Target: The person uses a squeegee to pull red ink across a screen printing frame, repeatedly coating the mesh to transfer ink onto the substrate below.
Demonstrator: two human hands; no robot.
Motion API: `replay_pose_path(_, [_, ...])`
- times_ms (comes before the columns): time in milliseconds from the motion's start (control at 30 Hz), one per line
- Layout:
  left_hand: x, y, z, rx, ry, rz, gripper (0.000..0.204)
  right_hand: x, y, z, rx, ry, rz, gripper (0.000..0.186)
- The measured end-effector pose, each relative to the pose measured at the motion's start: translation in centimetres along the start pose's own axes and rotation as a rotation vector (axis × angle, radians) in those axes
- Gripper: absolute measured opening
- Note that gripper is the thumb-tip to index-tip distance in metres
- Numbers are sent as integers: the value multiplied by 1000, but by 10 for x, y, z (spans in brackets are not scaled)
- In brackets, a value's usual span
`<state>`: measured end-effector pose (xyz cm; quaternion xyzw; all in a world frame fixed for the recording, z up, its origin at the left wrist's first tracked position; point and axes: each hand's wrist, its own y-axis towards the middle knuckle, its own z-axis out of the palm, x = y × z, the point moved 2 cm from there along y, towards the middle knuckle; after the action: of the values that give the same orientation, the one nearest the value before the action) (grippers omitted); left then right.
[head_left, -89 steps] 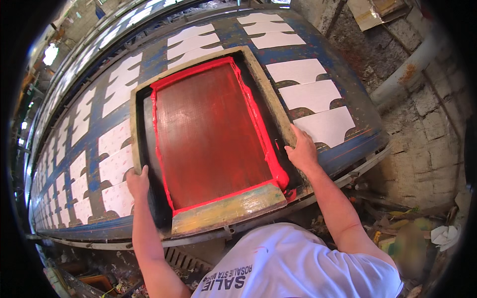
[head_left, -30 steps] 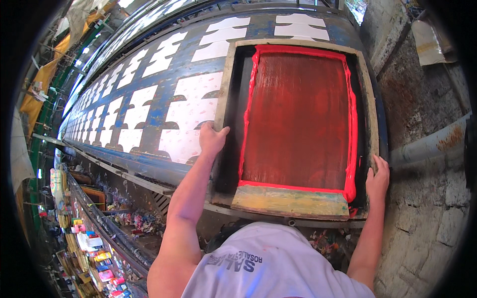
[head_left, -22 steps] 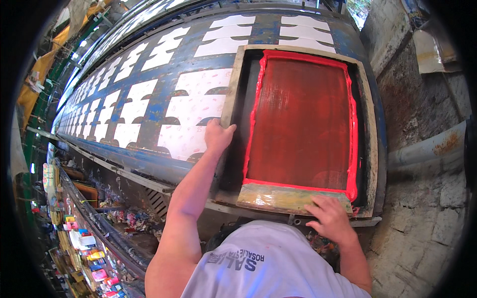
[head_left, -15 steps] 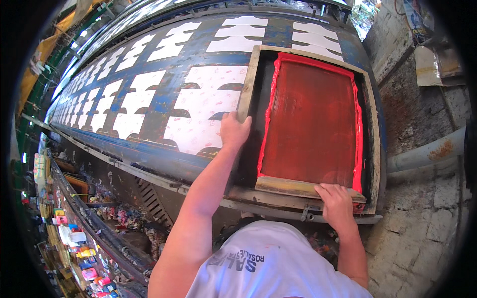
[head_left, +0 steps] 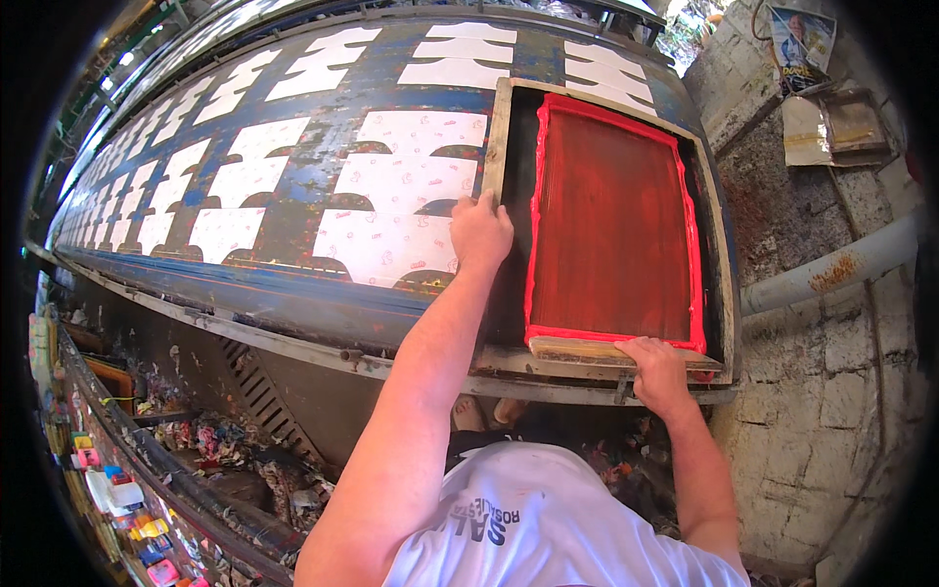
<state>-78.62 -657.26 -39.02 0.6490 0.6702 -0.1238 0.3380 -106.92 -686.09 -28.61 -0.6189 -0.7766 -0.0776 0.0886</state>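
Leaning over the long printing table [head_left: 293, 303], the person has the right hand [head_left: 657, 372] curled over the near wooden edge of the printing screen [head_left: 611, 220], fingers closed on it; the left hand [head_left: 479, 232] lies flat, fingers spread, on the screen's left rail. The screen, its mesh red with ink, sits at the table's right end; beyond it, white cut fabric pieces [head_left: 406, 186] run in rows beside a stone wall [head_left: 831, 245].
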Motion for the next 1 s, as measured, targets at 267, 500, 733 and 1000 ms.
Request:
replay_pose_path(267, [1, 1, 6, -27, 3, 31, 40, -38, 54, 31, -241, -102, -92, 59])
replay_pose_path(500, [-5, 4, 6, -56, 25, 95, 39, -131, 201, 33, -374, -89, -126, 52])
replay_pose_path(733, [-12, 5, 8, -16, 97, 55, 40, -231, 367, 26, -311, -230, -60, 47])
replay_pose_path(1000, [-12, 7, 12, -6, 56, 54, 41, -303, 500, -9, -188, -198, 23, 57])
